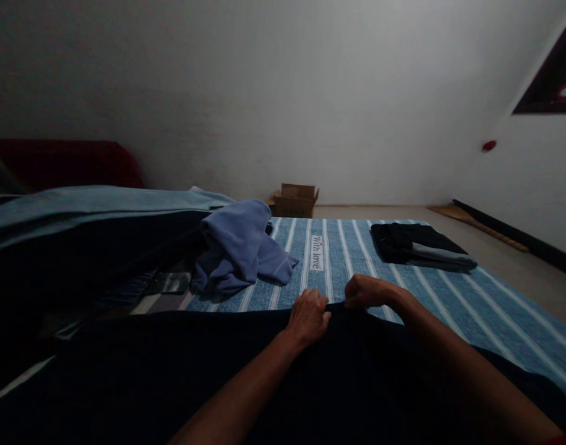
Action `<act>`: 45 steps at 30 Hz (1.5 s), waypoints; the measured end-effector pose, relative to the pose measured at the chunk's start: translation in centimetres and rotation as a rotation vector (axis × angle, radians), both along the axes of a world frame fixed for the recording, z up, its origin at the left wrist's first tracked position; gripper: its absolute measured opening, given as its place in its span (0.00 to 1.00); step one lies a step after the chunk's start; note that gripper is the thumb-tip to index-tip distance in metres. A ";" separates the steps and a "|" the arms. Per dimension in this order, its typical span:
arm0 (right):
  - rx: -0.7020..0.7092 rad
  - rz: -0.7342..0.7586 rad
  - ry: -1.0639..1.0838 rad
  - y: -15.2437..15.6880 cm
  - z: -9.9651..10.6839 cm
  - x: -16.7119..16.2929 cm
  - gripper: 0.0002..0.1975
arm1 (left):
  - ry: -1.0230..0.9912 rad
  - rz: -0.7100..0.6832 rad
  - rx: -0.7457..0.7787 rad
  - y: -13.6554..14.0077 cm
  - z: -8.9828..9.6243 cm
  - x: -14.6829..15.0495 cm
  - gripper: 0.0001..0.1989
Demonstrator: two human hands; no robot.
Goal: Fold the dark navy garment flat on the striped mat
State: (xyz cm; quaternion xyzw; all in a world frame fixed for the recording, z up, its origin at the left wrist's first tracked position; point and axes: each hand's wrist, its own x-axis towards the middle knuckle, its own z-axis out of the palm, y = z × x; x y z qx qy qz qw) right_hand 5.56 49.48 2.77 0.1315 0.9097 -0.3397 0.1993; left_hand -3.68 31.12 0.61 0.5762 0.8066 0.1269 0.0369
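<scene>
A large dark navy cloth garment [171, 371] spreads across the front of the bed, its kind hard to make out in the dim light. My left hand [309, 316] is closed on its far edge near the middle. Just to the right, my right hand [366, 292] pinches the same edge with bent fingers. Beyond the hands lies a blue and white striped bedsheet [347, 253] with a "With love" label [317, 253]. To the left of the label sits a crumpled bluish-purple cloth [240, 247].
Folded dark clothes [419, 244] lie at the right on the sheet. A heap with a light blue garment [101, 198] fills the left side. Behind the bed stand an open cardboard box [294, 201] and a pale wall [283, 93]. A dark red object [64, 162] is at far left.
</scene>
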 end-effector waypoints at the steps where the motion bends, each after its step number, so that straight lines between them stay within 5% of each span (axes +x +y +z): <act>1: -0.002 0.001 0.011 0.0 -0.1 0.1 0.04 | -0.008 0.006 0.003 0.2 -0.3 -0.1 0.06; 15: -0.023 0.064 0.039 0.2 0.1 0.5 0.10 | -0.115 -0.011 0.117 0.0 -1.9 -1.2 0.04; 28: -0.008 -0.008 0.060 0.1 -0.3 0.5 0.03 | -0.155 -0.050 0.163 0.1 -2.3 -1.5 0.04; 45: -0.047 -0.163 0.214 0.1 -2.4 1.7 0.07 | 0.088 -0.022 0.069 0.2 -2.4 -1.0 0.05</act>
